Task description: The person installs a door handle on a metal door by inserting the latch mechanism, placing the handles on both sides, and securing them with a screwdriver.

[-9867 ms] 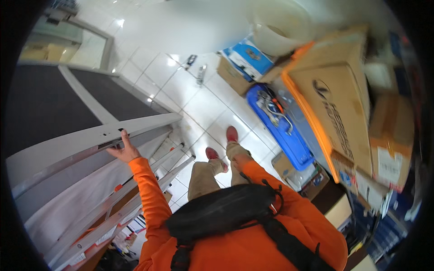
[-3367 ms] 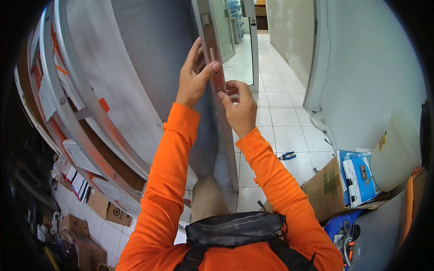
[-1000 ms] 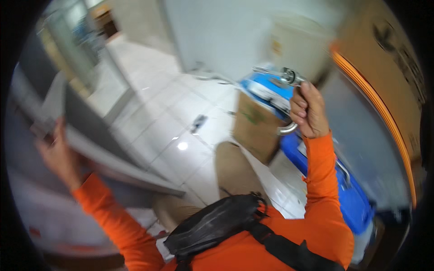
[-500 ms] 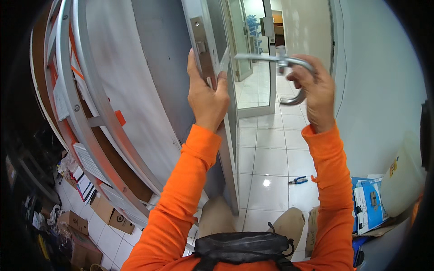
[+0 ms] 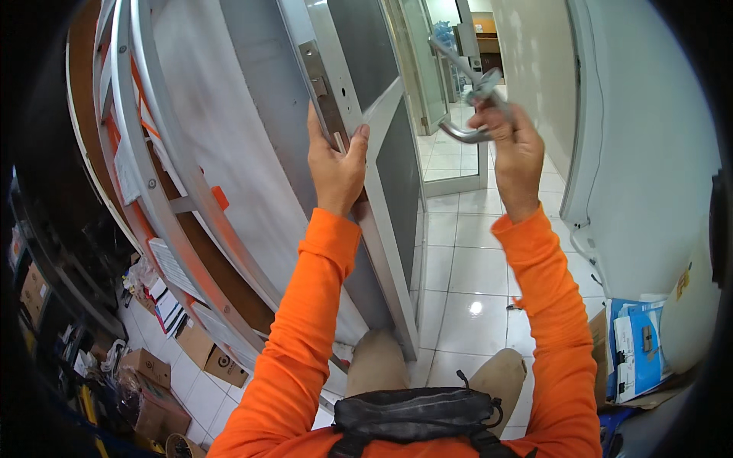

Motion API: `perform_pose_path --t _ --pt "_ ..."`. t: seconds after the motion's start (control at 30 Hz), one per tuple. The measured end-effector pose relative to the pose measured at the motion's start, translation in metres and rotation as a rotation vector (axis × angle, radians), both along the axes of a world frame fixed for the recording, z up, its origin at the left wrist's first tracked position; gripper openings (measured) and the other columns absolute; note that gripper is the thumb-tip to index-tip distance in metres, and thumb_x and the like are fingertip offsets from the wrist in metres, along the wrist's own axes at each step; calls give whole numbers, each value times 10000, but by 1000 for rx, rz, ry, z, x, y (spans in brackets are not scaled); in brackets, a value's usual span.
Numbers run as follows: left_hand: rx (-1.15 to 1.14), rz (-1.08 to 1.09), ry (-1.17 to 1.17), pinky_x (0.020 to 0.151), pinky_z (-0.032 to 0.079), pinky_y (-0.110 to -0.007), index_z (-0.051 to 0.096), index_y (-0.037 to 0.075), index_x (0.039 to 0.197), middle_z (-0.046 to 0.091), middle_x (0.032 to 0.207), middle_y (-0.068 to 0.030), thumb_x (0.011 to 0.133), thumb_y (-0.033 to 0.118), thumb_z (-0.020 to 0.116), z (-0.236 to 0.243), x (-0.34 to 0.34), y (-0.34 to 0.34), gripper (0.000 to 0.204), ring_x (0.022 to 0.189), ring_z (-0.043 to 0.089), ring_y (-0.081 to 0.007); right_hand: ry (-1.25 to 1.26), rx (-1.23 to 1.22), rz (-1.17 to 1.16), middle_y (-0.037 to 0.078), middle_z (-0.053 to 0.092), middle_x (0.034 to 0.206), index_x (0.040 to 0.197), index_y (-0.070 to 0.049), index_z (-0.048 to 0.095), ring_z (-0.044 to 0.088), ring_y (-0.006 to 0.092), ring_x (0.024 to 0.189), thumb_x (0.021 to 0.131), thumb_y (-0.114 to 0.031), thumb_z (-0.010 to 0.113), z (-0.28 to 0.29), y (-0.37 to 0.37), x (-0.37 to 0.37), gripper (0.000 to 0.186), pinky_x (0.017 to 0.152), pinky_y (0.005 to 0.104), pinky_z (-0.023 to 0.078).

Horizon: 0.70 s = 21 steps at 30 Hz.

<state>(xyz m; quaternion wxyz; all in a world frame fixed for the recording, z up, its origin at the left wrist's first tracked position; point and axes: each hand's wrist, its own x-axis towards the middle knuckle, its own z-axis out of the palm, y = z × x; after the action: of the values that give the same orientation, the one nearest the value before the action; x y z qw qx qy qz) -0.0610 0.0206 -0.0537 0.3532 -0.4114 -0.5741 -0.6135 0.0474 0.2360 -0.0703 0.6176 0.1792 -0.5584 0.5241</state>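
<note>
You had just brought the handle (image 5: 482, 88) up level with the lock plate (image 5: 314, 72); a second earlier it was over by the boxes on your right. Your right hand (image 5: 519, 153) had its fingers curled round the handle, gripping it in the air to the right of the door (image 5: 389, 198), well apart from it. The handle's long bar, nearly level half a second before, slanted up and left; motion blurred its finer parts. More of the door's broad face showed too, with a dark hole (image 5: 343, 92) near its upright edge. Your left hand (image 5: 336, 179) gripped that edge just below the plate, thumb on the face side and fingers on the other. So door and handle were both in hand, side by side but not joined.
</note>
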Motion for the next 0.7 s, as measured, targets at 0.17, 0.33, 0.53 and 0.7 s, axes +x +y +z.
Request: perform_pose_path --t 0.17,0.33,0.53,0.7 --pt "11 -4 -38 946 531 -328 337 -20 1542 656 1243 -142 938 183 750 -2 -6 -8 759 1095 651 -192 -577 162 207 17 723 921 1067 -62 726 590 98 822 1010 -378 657 0 -4 15 329 716 266 492" --pt "145 -334 -5 850 529 -248 337 48 1572 646 1128 -24 1062 361 582 -28 -27 -6 647 965 635 -109 -708 -57 633 3 544 853 1111 -10 687 592 94 824 1019 -368 637 10 -8 10 373 735 292 619" --pt "50 -443 -95 990 485 -286 287 73 1610 597 1328 -56 1111 407 432 -38 -28 -13 618 1134 591 -109 -545 134 363 12 607 905 1129 -7 702 586 105 852 991 -404 684 25 -15 -16 421 793 265 547" --pt "84 -465 -49 1043 465 -311 257 63 1622 527 1448 -96 1077 454 477 -36 -23 -11 706 1260 543 -157 -421 344 74 34 675 949 1126 -10 705 622 129 881 968 -365 725 33 -5 -28 389 798 274 505"
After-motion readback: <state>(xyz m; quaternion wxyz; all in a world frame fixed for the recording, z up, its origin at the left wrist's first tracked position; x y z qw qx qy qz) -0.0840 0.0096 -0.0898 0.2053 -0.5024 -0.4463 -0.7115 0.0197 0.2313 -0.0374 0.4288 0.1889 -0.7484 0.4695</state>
